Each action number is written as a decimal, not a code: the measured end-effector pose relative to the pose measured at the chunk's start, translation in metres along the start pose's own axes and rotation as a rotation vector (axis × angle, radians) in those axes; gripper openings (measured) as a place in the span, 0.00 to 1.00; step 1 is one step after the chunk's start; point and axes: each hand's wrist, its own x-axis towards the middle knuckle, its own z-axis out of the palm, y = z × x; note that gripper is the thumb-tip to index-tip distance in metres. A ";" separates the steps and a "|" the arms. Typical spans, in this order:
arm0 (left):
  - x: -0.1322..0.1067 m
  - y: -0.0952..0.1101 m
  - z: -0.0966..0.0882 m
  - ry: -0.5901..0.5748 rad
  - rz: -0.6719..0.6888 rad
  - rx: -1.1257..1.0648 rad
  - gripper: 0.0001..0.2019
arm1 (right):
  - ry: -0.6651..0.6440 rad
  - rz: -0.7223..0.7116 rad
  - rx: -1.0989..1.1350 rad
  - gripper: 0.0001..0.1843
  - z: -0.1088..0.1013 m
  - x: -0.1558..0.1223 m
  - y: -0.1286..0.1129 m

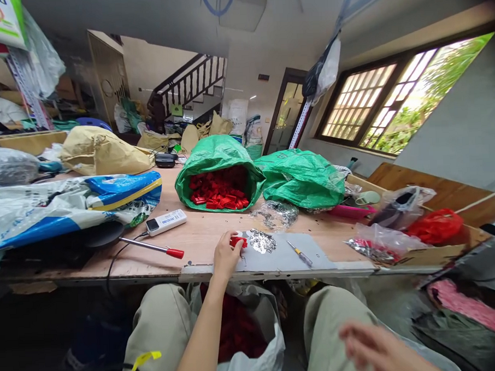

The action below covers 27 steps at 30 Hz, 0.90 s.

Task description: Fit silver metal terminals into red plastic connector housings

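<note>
Green sack (pixel 217 148), mid-frame, gapes over red parts (pixel 219 192). Below it spreads a grey sheet (pixel 275 262). At lower right the right hand (pixel 367 347) hangs blurred, well apart; I cannot tell its grip. Nearer, the left hand (pixel 226 257) pinches narrowly, just left of a silver pile (pixel 263 241). Below centre, its red piece (pixel 240 242) lies lengthwise, pointing right toward that pile.

Block (pixel 240 242) left of metal pieces (pixel 263 242)
</note>
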 end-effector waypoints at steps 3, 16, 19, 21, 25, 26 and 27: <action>-0.001 0.001 -0.002 0.001 0.005 0.037 0.08 | 0.027 -0.218 0.001 0.12 -0.009 0.071 -0.015; -0.008 0.024 -0.001 -0.075 -0.137 0.002 0.10 | 0.092 -0.245 -0.155 0.07 0.017 0.192 -0.029; 0.007 0.029 0.009 -0.105 -0.269 -0.114 0.15 | 0.094 -0.253 -0.057 0.07 0.013 0.204 -0.031; 0.022 0.030 0.019 -0.133 -0.379 -0.219 0.20 | 0.181 -0.275 -0.013 0.09 0.013 0.218 -0.046; 0.051 0.028 0.036 -0.188 -0.567 -0.440 0.26 | 0.228 -0.350 -0.037 0.09 0.020 0.260 -0.093; 0.056 0.027 0.039 -0.201 -0.595 -0.481 0.26 | 0.220 -0.363 -0.054 0.09 0.023 0.272 -0.103; 0.059 0.025 0.040 -0.214 -0.620 -0.527 0.26 | 0.216 -0.368 -0.076 0.09 0.026 0.283 -0.111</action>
